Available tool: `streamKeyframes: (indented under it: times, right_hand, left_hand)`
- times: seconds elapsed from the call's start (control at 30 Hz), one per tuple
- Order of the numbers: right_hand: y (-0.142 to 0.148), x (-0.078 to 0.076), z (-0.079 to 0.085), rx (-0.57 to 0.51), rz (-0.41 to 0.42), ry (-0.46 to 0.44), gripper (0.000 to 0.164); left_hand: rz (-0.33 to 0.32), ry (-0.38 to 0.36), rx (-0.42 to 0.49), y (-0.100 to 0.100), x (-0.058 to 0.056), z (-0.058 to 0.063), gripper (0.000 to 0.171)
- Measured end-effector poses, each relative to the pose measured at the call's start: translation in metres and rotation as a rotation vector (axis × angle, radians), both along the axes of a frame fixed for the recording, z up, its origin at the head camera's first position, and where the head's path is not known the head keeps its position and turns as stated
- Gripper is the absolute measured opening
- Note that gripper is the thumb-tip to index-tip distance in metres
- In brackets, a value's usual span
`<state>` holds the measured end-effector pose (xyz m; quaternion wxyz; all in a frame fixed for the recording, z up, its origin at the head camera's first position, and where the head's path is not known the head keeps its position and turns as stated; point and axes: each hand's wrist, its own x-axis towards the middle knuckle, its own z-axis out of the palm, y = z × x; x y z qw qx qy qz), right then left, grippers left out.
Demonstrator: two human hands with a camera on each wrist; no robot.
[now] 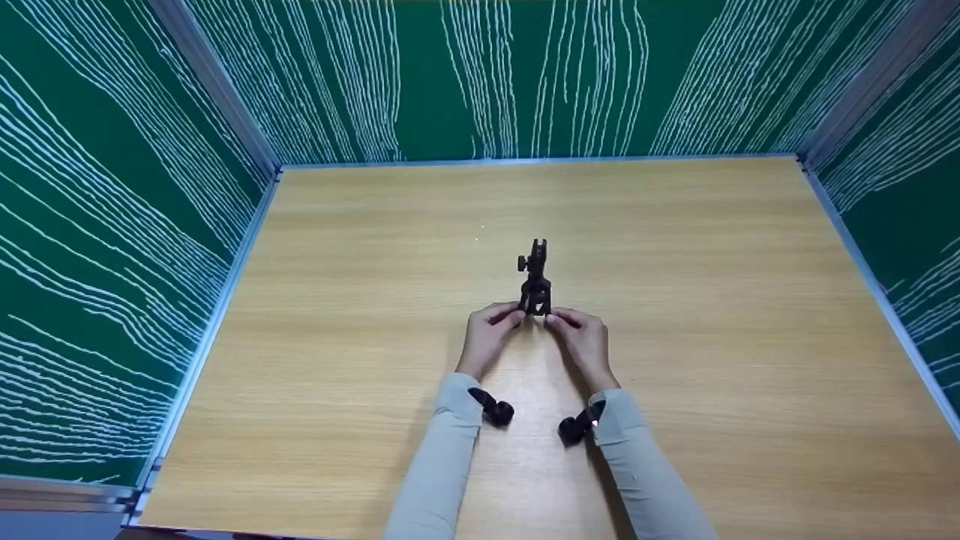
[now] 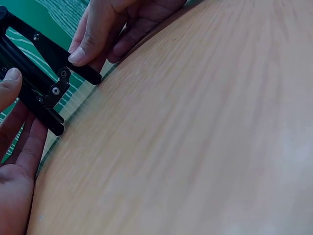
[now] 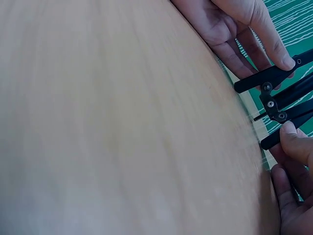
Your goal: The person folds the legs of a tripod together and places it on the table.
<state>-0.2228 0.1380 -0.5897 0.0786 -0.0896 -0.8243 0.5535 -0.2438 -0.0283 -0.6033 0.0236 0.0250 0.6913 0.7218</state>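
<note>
A small black tripod (image 1: 535, 281) stands upright on the wooden table, between both hands. With thumb and fingers, my left hand (image 1: 487, 335) pinches one of its legs low down on the left. On the opposite side my right hand (image 1: 586, 341) pinches another leg the same way. The left wrist view shows two legs spread apart, joined by a hinged brace (image 2: 55, 90) near the feet. In the right wrist view, one leg (image 3: 264, 78) lies under the left thumb and the other under the right thumb. A side knob (image 1: 522, 263) sticks out near the tripod's top.
The wooden table (image 1: 337, 300) stretches out around the hands. Green panels (image 1: 420, 82) with white wavy lines wall it in at the back and both sides, along metal edge rails. A black wrist camera (image 1: 498, 412) hangs inward from each sleeve, low over the table.
</note>
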Motion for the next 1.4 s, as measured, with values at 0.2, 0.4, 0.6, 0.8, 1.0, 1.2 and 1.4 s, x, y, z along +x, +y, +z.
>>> streamKeyframes:
  times: [0.2, 0.4, 0.6, 0.8, 1.0, 1.2, 1.4]
  right_hand:
    - [-0.001, 0.000, 0.000, 0.024, -0.003, 0.014, 0.020]
    - [0.000, 0.001, -0.001, 0.017, 0.004, 0.020, 0.020]
    - [0.001, 0.003, -0.001, 0.008, 0.023, 0.005, 0.022]
    - [0.003, 0.004, 0.000, -0.013, 0.050, -0.025, 0.024]
    - [0.005, 0.004, 0.000, -0.032, 0.073, -0.039, 0.024]
    - [0.006, 0.004, 0.000, -0.009, 0.110, -0.038, 0.025]
    - [0.007, 0.005, -0.001, -0.010, 0.132, -0.035, 0.024]
  left_hand:
    - [-0.014, 0.043, -0.013, 0.000, -0.001, -0.001, 0.025]
    - [-0.028, 0.041, -0.002, -0.002, 0.006, 0.014, 0.024]
    - [-0.025, 0.022, 0.042, -0.003, 0.013, 0.027, 0.025]
    - [-0.025, -0.023, 0.081, -0.003, 0.009, 0.020, 0.026]
    - [0.000, -0.017, 0.064, 0.000, -0.001, -0.001, 0.026]
    - [0.018, 0.017, 0.056, 0.000, -0.001, -0.003, 0.025]
    - [0.022, 0.011, 0.071, 0.000, 0.000, -0.001, 0.026]
